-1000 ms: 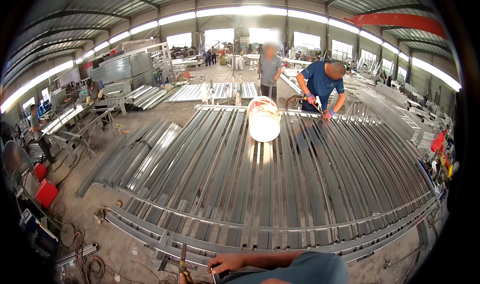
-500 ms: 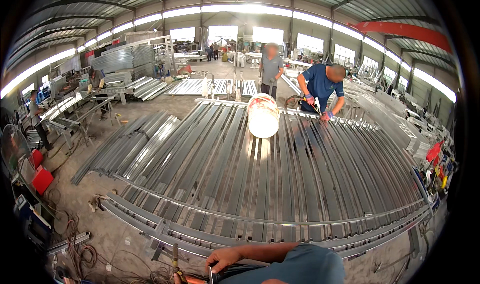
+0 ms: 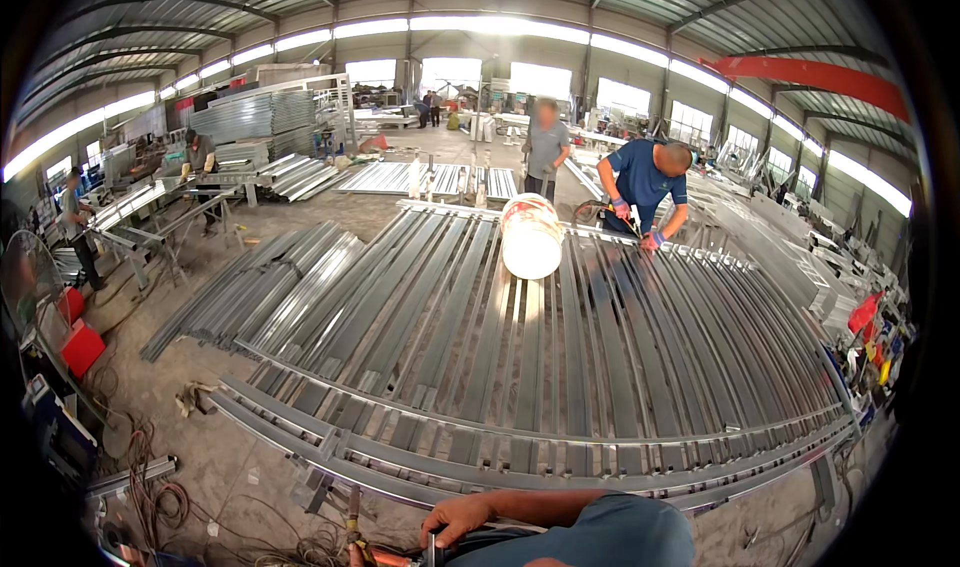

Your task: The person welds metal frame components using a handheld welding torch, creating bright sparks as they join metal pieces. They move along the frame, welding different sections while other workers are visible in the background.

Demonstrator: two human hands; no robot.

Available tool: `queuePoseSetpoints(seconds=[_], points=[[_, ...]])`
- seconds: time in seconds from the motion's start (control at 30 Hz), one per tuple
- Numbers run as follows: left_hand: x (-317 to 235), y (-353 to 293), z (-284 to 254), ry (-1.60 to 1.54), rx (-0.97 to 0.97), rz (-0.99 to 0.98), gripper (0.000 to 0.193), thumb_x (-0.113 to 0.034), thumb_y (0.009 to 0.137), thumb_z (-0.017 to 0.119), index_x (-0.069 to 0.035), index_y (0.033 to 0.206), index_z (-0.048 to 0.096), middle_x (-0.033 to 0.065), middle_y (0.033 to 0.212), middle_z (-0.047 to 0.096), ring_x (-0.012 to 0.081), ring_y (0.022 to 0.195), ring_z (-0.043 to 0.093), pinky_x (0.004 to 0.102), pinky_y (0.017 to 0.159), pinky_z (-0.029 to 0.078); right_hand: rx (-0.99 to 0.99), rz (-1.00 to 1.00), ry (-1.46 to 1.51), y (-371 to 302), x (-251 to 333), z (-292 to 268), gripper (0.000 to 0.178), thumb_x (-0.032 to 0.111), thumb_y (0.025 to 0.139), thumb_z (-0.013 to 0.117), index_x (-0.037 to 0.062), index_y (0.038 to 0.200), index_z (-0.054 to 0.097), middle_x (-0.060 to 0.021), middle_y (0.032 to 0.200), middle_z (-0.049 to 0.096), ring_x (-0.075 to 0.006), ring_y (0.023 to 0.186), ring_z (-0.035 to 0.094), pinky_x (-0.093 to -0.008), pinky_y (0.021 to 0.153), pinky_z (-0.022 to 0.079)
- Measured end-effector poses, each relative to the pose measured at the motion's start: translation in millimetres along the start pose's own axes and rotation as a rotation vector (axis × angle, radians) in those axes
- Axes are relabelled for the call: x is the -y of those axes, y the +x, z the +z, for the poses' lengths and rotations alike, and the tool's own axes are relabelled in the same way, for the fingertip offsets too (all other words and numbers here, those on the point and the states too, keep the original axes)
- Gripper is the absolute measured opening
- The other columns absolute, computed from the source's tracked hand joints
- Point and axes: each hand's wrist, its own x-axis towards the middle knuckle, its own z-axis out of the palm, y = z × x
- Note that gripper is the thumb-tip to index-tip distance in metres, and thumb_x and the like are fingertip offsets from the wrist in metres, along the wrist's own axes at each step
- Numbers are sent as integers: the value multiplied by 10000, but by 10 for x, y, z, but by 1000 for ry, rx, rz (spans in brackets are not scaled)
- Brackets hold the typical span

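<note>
At the lower edge my right hand [image 3: 458, 519] reaches leftward from a blue-grey sleeve [image 3: 630, 532]. Its fingers curl closed round a short, dark metal-looking piece [image 3: 432, 547], mostly cut off by the frame. Just left of it, only some fingers of my left hand [image 3: 356, 555] show. They close on a slim, upright brass-coloured tool [image 3: 353, 512] with something orange beside its base. Beyond both hands lies a wide frame of parallel grey metal bars [image 3: 530, 417], its near rail [image 3: 400, 472] closest to me.
A white bucket [image 3: 532, 247] rests on the bars. Across the frame a co-worker in blue [image 3: 645, 182] bends with a gloved hand on a tool; another person in grey [image 3: 545, 147] stands behind. Metal strips [image 3: 270, 287] are stacked left. Cables [image 3: 165, 502] coil on the floor.
The whole view has shifted slightly. My hands keep nearly the same pose and grip. The person in grey has changed arm position a little.
</note>
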Motion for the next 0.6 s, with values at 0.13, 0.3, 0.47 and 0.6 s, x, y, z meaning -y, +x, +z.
queuePoseSetpoints(seconds=[0.13, 0.3, 0.47, 0.6], points=[[754, 254, 202, -467, -67, -203, 582, -48, 945, 715, -40, 1496, 529, 91, 920, 752, 161, 776, 682, 339, 762, 575, 10, 18, -1, 41, 166, -67, 441, 277, 998, 709, -1, 1327, 615, -12, 1075, 645, -88, 869, 595, -270, 781, 515], [1108, 308, 277, -376, -82, -106, 627, -87, 952, 710, -87, 1539, 490, 124, 966, 750, 214, 799, 701, 367, 740, 569, -7, 2, -64, 97, 323, -257, 417, 243, 1006, 689, 1, 1336, 613, -6, 1069, 647, -86, 878, 580, -272, 795, 502], [796, 347, 193, -549, 51, -285, 600, -68, 990, 676, -30, 1549, 462, 130, 1043, 736, 195, 810, 659, 370, 715, 559, 42, -11, -134, 154, 513, -507, 387, 220, 1006, 683, 6, 1323, 626, 5, 1007, 655, -85, 863, 579, -272, 793, 490], [-68, 514, 189, 52, -15, -2, 637, -49, 970, 712, 7, 1546, 446, 145, 1261, 712, 176, 940, 669, 306, 753, 558, -30, -43, -161, 116, 496, -607, 344, 224, 998, 670, 20, 1275, 662, -1, 927, 680, -79, 768, 590, -265, 707, 486]])
